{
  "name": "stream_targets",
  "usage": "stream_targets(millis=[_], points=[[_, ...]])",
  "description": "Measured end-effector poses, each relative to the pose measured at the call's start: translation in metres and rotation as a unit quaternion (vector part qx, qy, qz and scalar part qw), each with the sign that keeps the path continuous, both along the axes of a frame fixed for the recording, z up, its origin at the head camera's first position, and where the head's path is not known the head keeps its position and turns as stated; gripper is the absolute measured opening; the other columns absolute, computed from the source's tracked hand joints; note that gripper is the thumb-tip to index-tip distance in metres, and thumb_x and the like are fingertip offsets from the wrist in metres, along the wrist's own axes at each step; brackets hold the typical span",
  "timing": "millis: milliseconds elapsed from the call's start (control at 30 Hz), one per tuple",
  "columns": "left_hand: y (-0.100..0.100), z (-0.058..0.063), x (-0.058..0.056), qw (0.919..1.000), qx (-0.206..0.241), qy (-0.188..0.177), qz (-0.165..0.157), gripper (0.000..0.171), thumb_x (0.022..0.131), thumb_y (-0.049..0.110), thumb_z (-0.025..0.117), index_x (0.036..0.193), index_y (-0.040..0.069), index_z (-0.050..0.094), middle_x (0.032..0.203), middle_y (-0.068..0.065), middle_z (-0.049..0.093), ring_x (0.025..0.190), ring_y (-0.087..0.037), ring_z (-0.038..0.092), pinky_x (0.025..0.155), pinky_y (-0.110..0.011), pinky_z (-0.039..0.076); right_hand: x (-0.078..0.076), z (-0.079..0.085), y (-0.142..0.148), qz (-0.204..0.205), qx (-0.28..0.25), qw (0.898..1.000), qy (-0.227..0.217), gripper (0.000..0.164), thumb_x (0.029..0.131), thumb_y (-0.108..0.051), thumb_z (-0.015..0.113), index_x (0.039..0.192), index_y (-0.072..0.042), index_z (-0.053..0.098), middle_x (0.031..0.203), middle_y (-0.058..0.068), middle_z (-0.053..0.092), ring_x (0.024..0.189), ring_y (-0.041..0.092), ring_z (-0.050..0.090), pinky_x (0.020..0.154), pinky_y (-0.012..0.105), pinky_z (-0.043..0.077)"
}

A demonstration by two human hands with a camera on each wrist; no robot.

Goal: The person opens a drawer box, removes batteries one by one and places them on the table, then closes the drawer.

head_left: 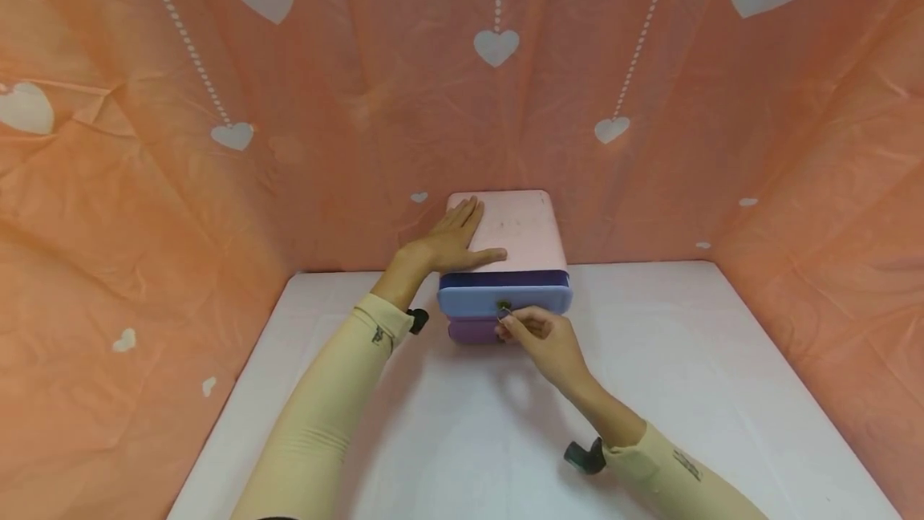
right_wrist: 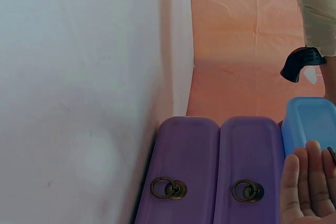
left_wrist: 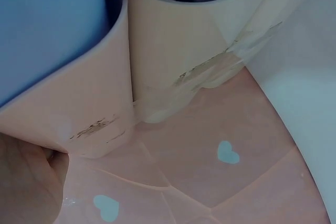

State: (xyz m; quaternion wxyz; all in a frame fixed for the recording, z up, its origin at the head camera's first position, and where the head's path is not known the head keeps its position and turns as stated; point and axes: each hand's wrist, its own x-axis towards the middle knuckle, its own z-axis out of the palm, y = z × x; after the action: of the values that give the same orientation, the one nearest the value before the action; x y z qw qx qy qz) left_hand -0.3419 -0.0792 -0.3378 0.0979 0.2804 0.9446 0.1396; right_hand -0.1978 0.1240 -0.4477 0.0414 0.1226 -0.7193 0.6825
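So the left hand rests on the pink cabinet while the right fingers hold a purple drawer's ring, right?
Not quite: in the head view, the fingers of the right hand hold the ring of the blue drawer. The left hand does rest on the pink cabinet.

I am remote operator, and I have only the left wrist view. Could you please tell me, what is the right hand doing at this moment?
Observer: The right hand pinches the ring pull on the front of the blue drawer.
Operator: Thank you. My picture shows only a part of the left hand. On what does it rest?
Observer: The left hand lies on the pink top, with the thumb spread away from the other fingers.
Operator: And the purple fronts, do they also have something to pull?
Observer: Yes, in the right wrist view each of the two purple drawers has its own metal-looking ring.
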Motion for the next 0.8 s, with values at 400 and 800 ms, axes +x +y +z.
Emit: stream_targets(millis=[400, 800], points=[[0.001, 0.000, 0.000, 1.0000, 0.004, 0.004, 0.005, 0.113, 0.101, 0.075, 0.051, 0.172, 0.011, -0.008, 0.180, -0.008, -0.013, 0.166, -0.024, -0.012, 0.135, -0.044, 0.001, 0.011, 0.001, 0.004, 0.011, 0.027, 1.000, 0.007, 0.019, 0.105, -0.015, 0.072, 0.107, 0.003, 0.078, 0.102, 0.016, 0.081, 0.097, 0.021, 0.079, 0.094, 0.032, 0.062], [0.001, 0.000, 0.002, 0.9999, 0.005, 0.013, -0.001, 0.113, 0.101, 0.073, 0.053, 0.172, 0.008, -0.006, 0.180, -0.011, -0.012, 0.166, -0.026, -0.011, 0.135, -0.043, 0.001, 0.020, -0.002, 0.005, 0.021, 0.022, 0.999, 0.017, 0.017, 0.105, -0.011, 0.072, 0.106, 0.004, 0.078, 0.101, 0.017, 0.081, 0.095, 0.017, 0.079, 0.091, 0.027, 0.062]])
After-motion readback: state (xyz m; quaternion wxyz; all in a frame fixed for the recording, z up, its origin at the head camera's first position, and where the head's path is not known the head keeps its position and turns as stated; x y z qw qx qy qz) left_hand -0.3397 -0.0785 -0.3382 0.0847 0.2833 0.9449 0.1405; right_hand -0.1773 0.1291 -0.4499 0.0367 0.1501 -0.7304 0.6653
